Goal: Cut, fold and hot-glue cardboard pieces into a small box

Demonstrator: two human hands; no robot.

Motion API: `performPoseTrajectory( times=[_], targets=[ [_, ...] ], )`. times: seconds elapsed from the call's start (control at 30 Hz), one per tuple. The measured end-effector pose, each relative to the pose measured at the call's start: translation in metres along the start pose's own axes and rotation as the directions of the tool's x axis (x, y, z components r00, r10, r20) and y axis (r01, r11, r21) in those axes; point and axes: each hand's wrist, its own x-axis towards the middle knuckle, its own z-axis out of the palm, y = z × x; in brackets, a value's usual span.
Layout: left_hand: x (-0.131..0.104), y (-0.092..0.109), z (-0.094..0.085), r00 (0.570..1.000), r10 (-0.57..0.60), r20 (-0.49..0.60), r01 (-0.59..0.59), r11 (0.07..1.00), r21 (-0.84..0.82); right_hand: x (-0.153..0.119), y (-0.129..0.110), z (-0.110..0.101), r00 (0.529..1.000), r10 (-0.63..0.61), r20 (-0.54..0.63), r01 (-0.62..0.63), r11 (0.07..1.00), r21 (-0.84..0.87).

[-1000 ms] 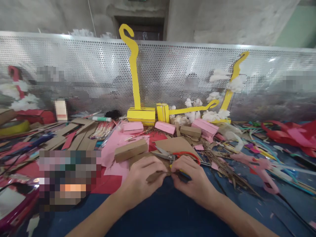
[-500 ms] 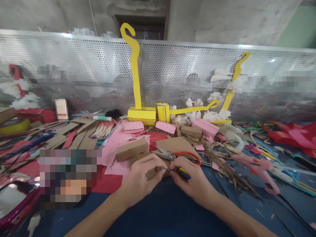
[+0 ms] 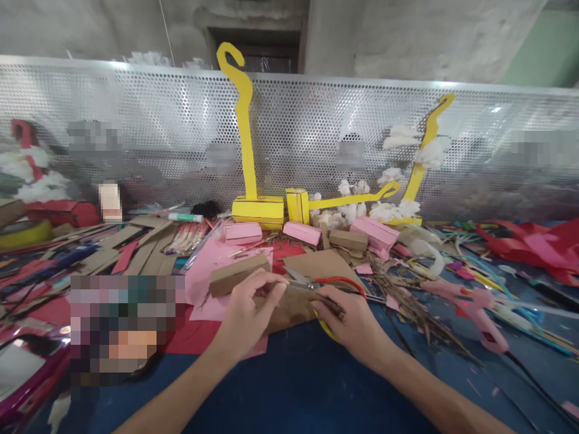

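Note:
My left hand (image 3: 253, 307) is raised over the brown cardboard, thumb and forefinger pinched together; anything between them is too small to name. My right hand (image 3: 348, 310) is closed around thin brown twigs (image 3: 329, 303), whose ends stick out near its fingers. A yellow loop (image 3: 326, 328) shows just below that hand. Red-handled scissors (image 3: 305, 282) lie behind both hands, their blades apart, on a flat cardboard sheet (image 3: 316, 265). A folded cardboard box (image 3: 237, 274) rests behind my left hand on pink paper.
Yellow hooked paper shapes (image 3: 246, 144) stand at the back before a perforated metal panel (image 3: 158, 120). Small pink boxes (image 3: 302, 233) sit in front of them. At right are a pink glue gun (image 3: 479, 310) and scattered twigs (image 3: 434, 328); cardboard strips (image 3: 151, 250) lie left.
My hands have moved apart from where their fingertips met. The left has shifted left and up, the right slightly right, and the twigs and yellow loop show more clearly.

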Motion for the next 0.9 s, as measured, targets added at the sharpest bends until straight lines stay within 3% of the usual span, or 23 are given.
performPoseTrajectory(
  times=[0.13, 0.47, 0.63, 0.8, 0.9],
  targets=[
    [0.0039, -0.0091, -0.0032, 0.987, -0.141, -0.08, 0.135, 0.988, -0.069, 0.0024, 0.0001, -0.0035, 0.988, 0.149, -0.038, -0.141, 0.974, 0.177],
    [0.0083, -0.0102, -0.0023, 0.965, -0.251, -0.077, 0.226, 0.942, -0.248, 0.0065, 0.0029, -0.0075, 0.978, 0.208, -0.016, -0.183, 0.893, 0.412],
    [0.0081, -0.0123, 0.0006, 0.971, -0.236, 0.019, 0.231, 0.923, -0.309, 0.0049, 0.0066, -0.0045, 0.961, 0.274, -0.031, -0.234, 0.871, 0.432],
    [0.0052, -0.0086, -0.0014, 0.967, -0.205, 0.15, 0.228, 0.962, -0.15, 0.0014, 0.0082, -0.0005, 0.967, 0.253, -0.023, -0.22, 0.879, 0.423],
    [0.0048, -0.007, -0.0033, 0.957, -0.206, 0.205, 0.236, 0.962, -0.138, 0.0007, 0.0084, 0.0003, 0.968, 0.249, -0.036, -0.212, 0.883, 0.418]
  ],
)
